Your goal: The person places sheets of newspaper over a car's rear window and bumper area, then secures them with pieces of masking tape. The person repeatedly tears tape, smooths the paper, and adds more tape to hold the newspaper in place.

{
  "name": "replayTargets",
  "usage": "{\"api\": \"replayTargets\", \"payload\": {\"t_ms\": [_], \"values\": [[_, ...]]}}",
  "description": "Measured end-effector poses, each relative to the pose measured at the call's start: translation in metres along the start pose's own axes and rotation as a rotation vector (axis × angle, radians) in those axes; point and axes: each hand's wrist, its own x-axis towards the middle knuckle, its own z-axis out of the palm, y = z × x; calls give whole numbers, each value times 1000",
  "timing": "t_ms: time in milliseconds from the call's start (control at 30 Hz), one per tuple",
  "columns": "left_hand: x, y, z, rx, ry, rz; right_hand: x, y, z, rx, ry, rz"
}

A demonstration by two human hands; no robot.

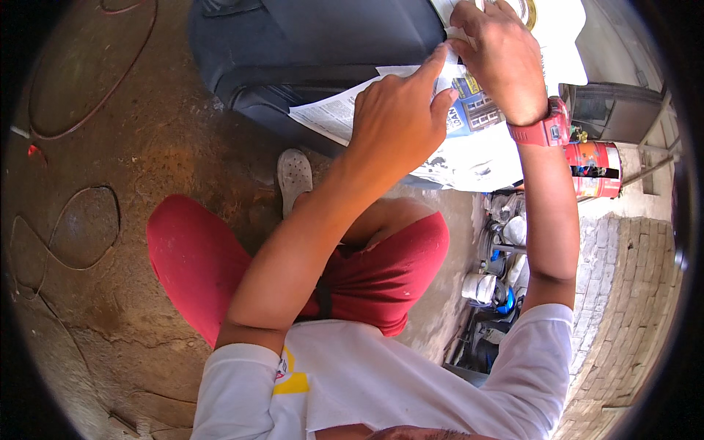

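Observation:
A sheet of printed newspaper (330, 111) lies along the edge of a dark grey moulded panel (352, 33), which looks like a vehicle body part. My left hand (400, 121) rests on the newspaper, its index finger stretched out to the paper's upper edge and its thumb apart. Just right of it, my right hand (506, 62) bends its fingers closed over a pale strip (457, 38) that looks like masking tape. A yellowish ring, perhaps the tape roll (529, 12), shows partly behind that hand. White sheeting (469, 167) hangs below the newspaper. A red watch (544, 130) circles my right wrist.
Red cylindrical containers (594, 158) stand at the right. Below them, a white bucket (479, 288) and assorted clutter line a brick wall (612, 293). Hoses or cables (81, 189) curl over the stained concrete floor at left. My shoe (295, 172) is close to the panel.

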Motion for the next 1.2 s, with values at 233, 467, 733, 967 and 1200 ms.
{"api": "replayTargets", "payload": {"t_ms": [233,467,733,967,1200], "values": [[27,14,-4,31,-258,-73,-6,16,-7,115,-103,17],[25,24,0,-3,-300,-62,-20,17,-10,163,-78,57],[33,17,0,-120,-267,-71,-10,12,0,46,-39,22],[41,16,11,-171,-267,-88,5,8,-3,-67,-100,-45],[58,7,5,-450,-281,-164,21,-5,-27,-101,-281,36]]}}
